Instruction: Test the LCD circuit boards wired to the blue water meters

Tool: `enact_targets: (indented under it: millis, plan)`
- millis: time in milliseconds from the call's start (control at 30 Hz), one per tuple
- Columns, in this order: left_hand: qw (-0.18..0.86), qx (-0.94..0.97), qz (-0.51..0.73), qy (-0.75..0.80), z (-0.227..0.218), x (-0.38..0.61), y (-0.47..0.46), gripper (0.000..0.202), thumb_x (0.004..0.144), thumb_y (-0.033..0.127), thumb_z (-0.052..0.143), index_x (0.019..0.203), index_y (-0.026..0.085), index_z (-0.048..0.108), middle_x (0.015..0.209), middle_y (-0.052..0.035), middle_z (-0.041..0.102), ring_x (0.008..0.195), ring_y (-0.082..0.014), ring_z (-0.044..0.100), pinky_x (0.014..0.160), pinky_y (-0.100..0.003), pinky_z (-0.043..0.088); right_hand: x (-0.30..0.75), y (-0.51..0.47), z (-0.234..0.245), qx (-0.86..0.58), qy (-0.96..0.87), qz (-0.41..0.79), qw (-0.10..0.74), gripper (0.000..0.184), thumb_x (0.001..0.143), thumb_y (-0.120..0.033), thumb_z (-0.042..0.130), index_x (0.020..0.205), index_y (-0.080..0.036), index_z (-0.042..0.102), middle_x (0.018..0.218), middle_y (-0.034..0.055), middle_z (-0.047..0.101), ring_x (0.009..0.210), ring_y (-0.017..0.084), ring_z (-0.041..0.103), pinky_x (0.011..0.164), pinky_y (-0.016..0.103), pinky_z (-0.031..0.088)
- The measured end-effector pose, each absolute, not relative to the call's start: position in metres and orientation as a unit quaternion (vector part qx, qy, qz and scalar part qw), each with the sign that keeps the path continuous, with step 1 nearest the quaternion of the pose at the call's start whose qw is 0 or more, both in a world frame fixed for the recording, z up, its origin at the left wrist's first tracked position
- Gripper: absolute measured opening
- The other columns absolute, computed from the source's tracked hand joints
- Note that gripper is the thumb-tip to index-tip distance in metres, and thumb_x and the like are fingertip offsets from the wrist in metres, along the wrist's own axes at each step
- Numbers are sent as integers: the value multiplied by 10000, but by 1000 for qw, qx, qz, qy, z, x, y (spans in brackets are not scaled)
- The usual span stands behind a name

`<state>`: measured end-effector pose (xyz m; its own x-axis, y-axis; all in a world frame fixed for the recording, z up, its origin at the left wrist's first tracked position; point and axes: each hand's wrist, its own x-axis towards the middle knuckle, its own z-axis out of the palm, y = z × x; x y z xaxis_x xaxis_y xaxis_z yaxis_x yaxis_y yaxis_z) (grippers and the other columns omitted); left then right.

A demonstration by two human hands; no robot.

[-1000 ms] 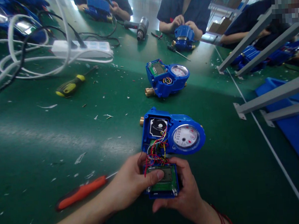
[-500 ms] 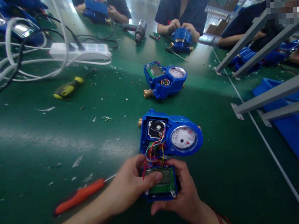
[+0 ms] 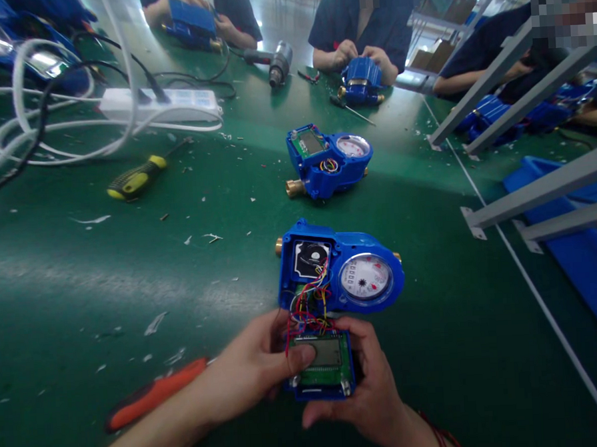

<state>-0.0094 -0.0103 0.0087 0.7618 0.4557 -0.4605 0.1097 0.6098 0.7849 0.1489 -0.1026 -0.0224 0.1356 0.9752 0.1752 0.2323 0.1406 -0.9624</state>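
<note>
Both my hands grip a blue-framed display module [image 3: 326,375] with a green circuit board and a small grey screen. My left hand [image 3: 258,362] closes on its left side, the thumb lying over the screen. Around the right and lower edges curls my right hand [image 3: 372,386], its thumb below the frame. Red, yellow and white wires [image 3: 310,303] run from the module into the open housing of a blue water meter [image 3: 349,237] just beyond it. The meter's round dial faces up, and a black part with a white border sits in the housing.
A second blue meter [image 3: 330,162] stands farther back. An orange screwdriver [image 3: 160,394] lies left of my arm, a yellow one [image 3: 139,178] beyond it. A power strip [image 3: 162,104] with cables, a heat gun [image 3: 280,64], co-workers at blue meters, and grey metal legs [image 3: 528,211] surround the table.
My left thumb has slid slightly left on the screen, uncovering more of it. My left forearm has shifted a little and now covers the orange screwdriver's shaft. The meter remains in place.
</note>
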Motion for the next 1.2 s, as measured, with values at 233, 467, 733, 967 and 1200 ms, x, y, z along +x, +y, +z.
enact_targets:
  millis: [233,467,733,967,1200]
  plan:
    - [866,408,77,278,12,-15,-6,313,772,246,583,1050,141,487,907,-36,567,579,-50,477,492,-147,421,153,-105,-20,-543,-509,400,535,843,454,-449,834,1148,-289,385,993,25,648,863,196,657,732,257,566]
    - [891,378,85,235,7,-15,-4,363,695,78,531,1051,145,493,883,-37,577,639,-80,522,520,-158,454,153,-104,-22,-550,-513,380,538,819,472,-494,810,1145,-284,394,943,11,665,826,189,670,697,237,574]
    - [894,380,86,223,13,-15,-2,303,729,154,588,1017,120,503,871,-42,560,728,-106,517,584,-182,448,154,-109,-19,-591,-584,198,520,784,544,-586,730,1161,-220,413,937,30,608,793,168,661,715,210,564]
    - [903,361,97,211,10,-15,-3,274,755,140,595,1017,112,520,878,-47,591,699,-80,524,596,-170,446,153,-110,-14,-609,-631,64,477,749,613,-657,631,1153,-178,430,911,47,577,726,183,653,638,250,582]
    - [902,364,84,218,8,-12,0,283,770,135,579,1050,119,543,872,-58,592,704,-95,528,596,-181,445,151,-111,-14,-621,-623,60,472,769,619,-672,615,1200,-216,401,932,62,562,737,219,647,610,316,585]
